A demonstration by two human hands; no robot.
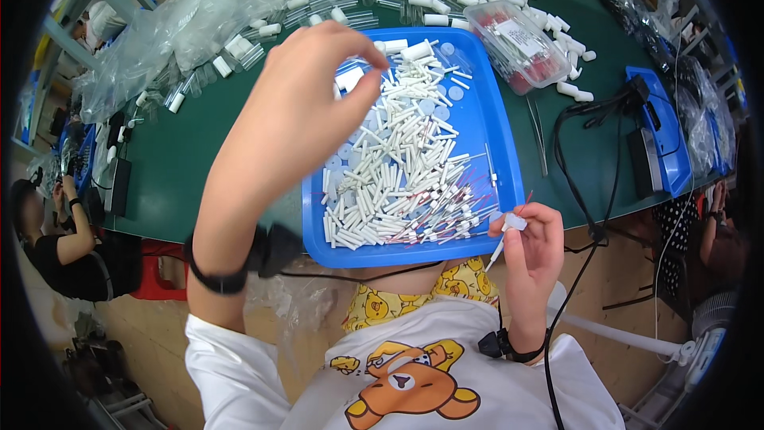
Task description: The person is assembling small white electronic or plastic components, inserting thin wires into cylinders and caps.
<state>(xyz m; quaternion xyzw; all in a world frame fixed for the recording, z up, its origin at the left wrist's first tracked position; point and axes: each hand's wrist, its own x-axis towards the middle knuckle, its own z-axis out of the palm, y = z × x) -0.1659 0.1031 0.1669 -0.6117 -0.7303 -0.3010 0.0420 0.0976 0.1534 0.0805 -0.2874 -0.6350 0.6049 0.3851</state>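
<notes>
My left hand [322, 68] is raised above the far left part of a blue tray [509, 155]. Its thumb and forefinger curve toward each other with a small gap, and nothing shows between them. Beneath it the tray is full of short white rods [390, 163], translucent discs [442, 113] and rods with thin red wires [454, 207]. At the tray's near right corner, my right hand [537, 251] pinches a slim white rod [495, 255] fitted with a translucent piece; a red wire sticks up beside the fingers.
A clear plastic box [517, 44] with red contents stands against the tray's far right corner. Metal tweezers [538, 135] lie right of the tray. Black cables [597, 167] run down the right side. White cylinders, clear tubes and plastic bags [191, 24] cover the far table.
</notes>
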